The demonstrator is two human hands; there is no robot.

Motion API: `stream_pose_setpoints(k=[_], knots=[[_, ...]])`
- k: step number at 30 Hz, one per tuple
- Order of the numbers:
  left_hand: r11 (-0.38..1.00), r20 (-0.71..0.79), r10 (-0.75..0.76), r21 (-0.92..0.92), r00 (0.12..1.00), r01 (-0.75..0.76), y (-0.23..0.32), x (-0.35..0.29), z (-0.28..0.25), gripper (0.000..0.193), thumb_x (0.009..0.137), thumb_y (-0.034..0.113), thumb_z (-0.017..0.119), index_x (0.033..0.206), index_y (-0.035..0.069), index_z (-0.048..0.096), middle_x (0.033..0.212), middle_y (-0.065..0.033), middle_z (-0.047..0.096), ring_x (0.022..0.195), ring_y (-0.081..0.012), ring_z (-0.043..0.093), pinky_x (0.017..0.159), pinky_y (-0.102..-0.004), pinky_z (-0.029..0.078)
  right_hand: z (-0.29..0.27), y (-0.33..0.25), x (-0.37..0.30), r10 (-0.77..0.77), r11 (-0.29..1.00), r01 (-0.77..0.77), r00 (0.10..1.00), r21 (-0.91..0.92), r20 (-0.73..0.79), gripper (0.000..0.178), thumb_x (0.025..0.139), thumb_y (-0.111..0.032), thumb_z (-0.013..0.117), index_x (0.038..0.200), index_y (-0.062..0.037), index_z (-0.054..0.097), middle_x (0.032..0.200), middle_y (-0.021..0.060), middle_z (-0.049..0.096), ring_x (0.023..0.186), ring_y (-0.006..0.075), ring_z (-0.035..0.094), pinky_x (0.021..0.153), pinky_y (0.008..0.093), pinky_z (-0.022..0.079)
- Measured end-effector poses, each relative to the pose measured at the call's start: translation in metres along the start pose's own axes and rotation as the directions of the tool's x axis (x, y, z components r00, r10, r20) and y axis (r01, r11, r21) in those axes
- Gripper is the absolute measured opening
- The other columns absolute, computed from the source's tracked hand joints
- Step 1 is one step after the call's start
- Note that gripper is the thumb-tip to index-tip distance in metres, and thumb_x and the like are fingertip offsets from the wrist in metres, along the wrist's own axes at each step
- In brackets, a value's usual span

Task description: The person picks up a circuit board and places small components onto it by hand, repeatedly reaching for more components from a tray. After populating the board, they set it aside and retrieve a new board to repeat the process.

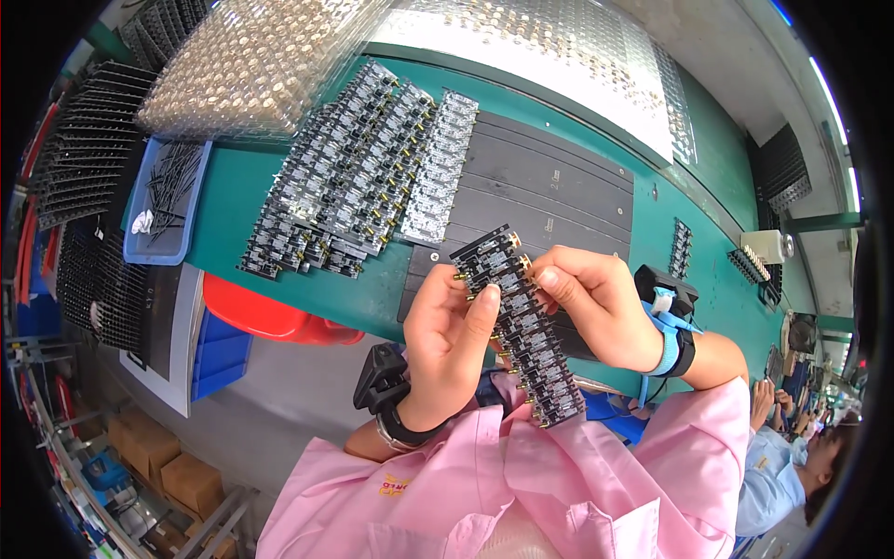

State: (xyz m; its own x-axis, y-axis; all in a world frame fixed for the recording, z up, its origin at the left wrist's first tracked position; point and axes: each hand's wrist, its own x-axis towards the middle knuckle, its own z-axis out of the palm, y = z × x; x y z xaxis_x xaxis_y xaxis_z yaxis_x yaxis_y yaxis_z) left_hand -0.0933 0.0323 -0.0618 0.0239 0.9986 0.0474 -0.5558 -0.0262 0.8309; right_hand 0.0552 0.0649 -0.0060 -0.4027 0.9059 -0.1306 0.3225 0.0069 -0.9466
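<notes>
A long panel of small black circuit boards (535, 345) slants in front of my chest, its far end over the table edge. My left hand (447, 340) grips its left side, thumb on top. My right hand (596, 303) pinches at the panel's right edge near the far end; whatever its fingertips hold is hidden or too small to name. Brass-coloured parts stick out along the panel's edges. Behind my left hand, more circuit board panels (358, 154) lie stacked in overlapping rows. Beyond the held panel is a dark grooved plate (549, 177).
Bubble wrap (251, 70) sits at the back left. A blue tray (156, 244) holds thin black strips. Below the table's left edge is a red stool (270, 312). Small board strips (681, 250) lie to the right. Another person in light blue (768, 475) sits farther right.
</notes>
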Motion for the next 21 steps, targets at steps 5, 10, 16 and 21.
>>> stream_pose_setpoints(k=[5,10,16,21], knots=[[0.998,-0.004,-0.024,-0.062,1.000,0.023,0.0020,0.0005,-0.0017,0.011,0.086,0.008,0.048,0.093,0.001,0.044,0.083,-0.0026,0.053,0.064,-0.0031,0.049,0.049,-0.0162,0.041,-0.0007,-0.0040,0.0011,0.033,0.990,-0.037,0.999,0.133,0.037,0.019,0.087,-0.014,0.048,0.085,0.0044,0.055,0.072,0.0024,0.055,0.066,0.0064,0.048,0.061,0.0222,0.042],[0.994,0.027,-0.057,-0.093,0.998,0.059,0.0053,0.0002,-0.0026,0.011,0.086,0.008,0.048,0.093,0.001,0.044,0.084,-0.0032,0.053,0.063,-0.0031,0.049,0.049,-0.0165,0.042,-0.0023,-0.0094,0.0017,0.044,0.976,-0.054,0.998,0.212,0.049,0.018,0.087,-0.013,0.049,0.086,0.0038,0.054,0.074,0.0015,0.054,0.067,0.0061,0.047,0.063,0.0196,0.040],[0.993,0.019,-0.069,-0.099,0.997,0.071,0.0089,-0.0001,-0.0001,0.011,0.086,0.007,0.048,0.093,0.000,0.043,0.083,-0.0036,0.053,0.062,-0.0030,0.049,0.050,-0.0165,0.042,-0.0024,-0.0051,0.0020,0.061,0.970,-0.058,0.998,0.235,-0.006,0.017,0.085,-0.013,0.051,0.085,0.0034,0.055,0.074,0.0021,0.055,0.066,0.0059,0.048,0.062,0.0192,0.041],[0.996,0.008,-0.028,-0.088,1.000,0.029,0.0066,-0.0018,-0.0014,0.011,0.086,0.007,0.048,0.093,0.000,0.043,0.083,-0.0036,0.054,0.063,-0.0029,0.049,0.049,-0.0164,0.043,-0.0027,-0.0046,0.0023,0.090,0.964,-0.078,0.995,0.254,-0.033,0.016,0.085,-0.013,0.052,0.084,0.0032,0.055,0.074,0.0029,0.056,0.065,0.0062,0.049,0.060,0.0191,0.041]])
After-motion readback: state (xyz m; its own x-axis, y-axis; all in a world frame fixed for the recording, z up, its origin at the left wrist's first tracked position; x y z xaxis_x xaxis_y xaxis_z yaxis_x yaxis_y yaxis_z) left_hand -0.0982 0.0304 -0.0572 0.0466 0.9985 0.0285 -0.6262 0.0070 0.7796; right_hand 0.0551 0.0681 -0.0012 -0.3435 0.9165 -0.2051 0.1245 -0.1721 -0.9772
